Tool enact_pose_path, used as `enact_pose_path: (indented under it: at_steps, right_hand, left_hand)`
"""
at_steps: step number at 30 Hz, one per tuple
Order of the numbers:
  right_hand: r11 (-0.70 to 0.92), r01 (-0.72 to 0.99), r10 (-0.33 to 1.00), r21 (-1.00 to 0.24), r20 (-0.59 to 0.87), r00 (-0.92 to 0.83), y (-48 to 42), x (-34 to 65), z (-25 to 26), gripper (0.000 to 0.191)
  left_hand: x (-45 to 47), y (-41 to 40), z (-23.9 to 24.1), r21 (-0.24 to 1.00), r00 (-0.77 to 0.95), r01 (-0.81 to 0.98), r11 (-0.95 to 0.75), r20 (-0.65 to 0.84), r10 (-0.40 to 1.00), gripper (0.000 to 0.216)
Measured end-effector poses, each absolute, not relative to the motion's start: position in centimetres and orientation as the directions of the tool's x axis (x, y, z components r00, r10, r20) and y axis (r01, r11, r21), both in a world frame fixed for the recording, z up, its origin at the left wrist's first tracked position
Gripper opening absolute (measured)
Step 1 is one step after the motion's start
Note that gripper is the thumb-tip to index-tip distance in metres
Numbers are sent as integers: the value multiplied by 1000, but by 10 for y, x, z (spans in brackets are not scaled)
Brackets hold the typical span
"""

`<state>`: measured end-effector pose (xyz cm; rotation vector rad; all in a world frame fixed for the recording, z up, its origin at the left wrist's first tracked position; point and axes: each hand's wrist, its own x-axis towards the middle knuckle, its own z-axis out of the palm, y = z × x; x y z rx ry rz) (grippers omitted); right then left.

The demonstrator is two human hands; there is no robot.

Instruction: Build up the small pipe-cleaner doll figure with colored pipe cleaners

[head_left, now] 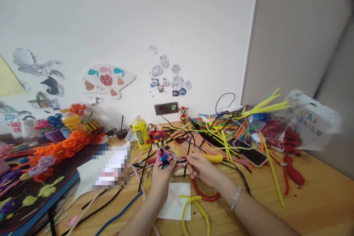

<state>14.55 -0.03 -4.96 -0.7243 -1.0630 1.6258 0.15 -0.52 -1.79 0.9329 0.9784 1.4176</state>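
Note:
My left hand point(162, 177) is closed around the lower part of a small pipe-cleaner figure point(160, 151). It stands upright, with a red hat, a pale face with black marks and a pink and blue body. Just to its right, my right hand point(201, 167) is in a pinch, fingertips close to the left hand's. A short dark strand point(181, 161) runs between the two hands, and the right fingers seem to grip its end. Behind the right hand lies a yellow-handled tool point(214, 158). Under the hands are a white paper sheet point(177, 212) and a bent yellow pipe cleaner point(204, 215).
A yellow drink bottle point(141, 134) and a cup with a straw point(121, 132) stand near the wall. Loose pipe cleaners point(235, 125) pile up behind a phone point(249, 152). Orange fuzzy flowers point(59, 151) fill the left side. A plastic bag point(312, 121) sits far right.

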Motion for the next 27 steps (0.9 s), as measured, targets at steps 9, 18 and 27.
enact_pose_path:
  at_steps: [9, 18, 27]
  right_hand:
    - [-31, -392, 970, -920, 67, -235, 1, 144, -52, 35]
    - [25, -360, 989, -933, 77, -129, -1, 138, -47, 41]
    - [27, -403, 986, -915, 89, -138, -5, 128, -45, 47]
  left_hand:
    - [2, -5, -24, 950, -30, -311, -29, 21, 999, 31]
    - [4, -8, -21, 945, -54, -326, -36, 19, 998, 34]
    - [3, -5, -20, 929, -131, -366, -60, 13, 991, 33]
